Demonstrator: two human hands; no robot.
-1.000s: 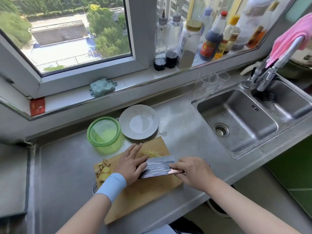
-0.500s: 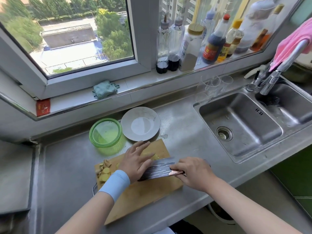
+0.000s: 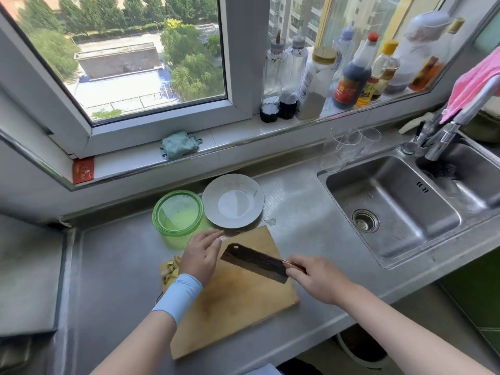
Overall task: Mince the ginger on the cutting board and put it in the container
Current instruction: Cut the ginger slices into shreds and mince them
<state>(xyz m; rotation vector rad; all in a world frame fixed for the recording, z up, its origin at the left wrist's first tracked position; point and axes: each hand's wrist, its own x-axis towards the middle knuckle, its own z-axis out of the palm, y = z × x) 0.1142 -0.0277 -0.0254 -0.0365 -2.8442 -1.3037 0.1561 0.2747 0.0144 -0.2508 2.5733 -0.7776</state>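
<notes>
A wooden cutting board (image 3: 235, 301) lies on the steel counter. My right hand (image 3: 316, 277) grips the handle of a dark cleaver (image 3: 254, 262), whose blade is lifted and tilted over the board's far end. My left hand (image 3: 201, 254) hovers with straight fingers beside the blade's tip, near the board's far left corner. Ginger slices and peel (image 3: 170, 269) sit at the board's left edge, partly hidden by my wrist. A green translucent container (image 3: 177, 216) stands just beyond the board, with pale bits inside. Minced ginger is hidden behind hand and blade.
A grey plate (image 3: 232, 201) sits right of the container. A double sink (image 3: 392, 207) and tap (image 3: 454, 128) fill the right side, with clear glasses (image 3: 349, 147) beside them. Bottles (image 3: 351, 74) line the windowsill, along with a green cloth (image 3: 178, 144).
The cleaver has lifted off the board and turned, tip toward the container. My left hand came off the blade's flat and moved up toward the board's far corner.
</notes>
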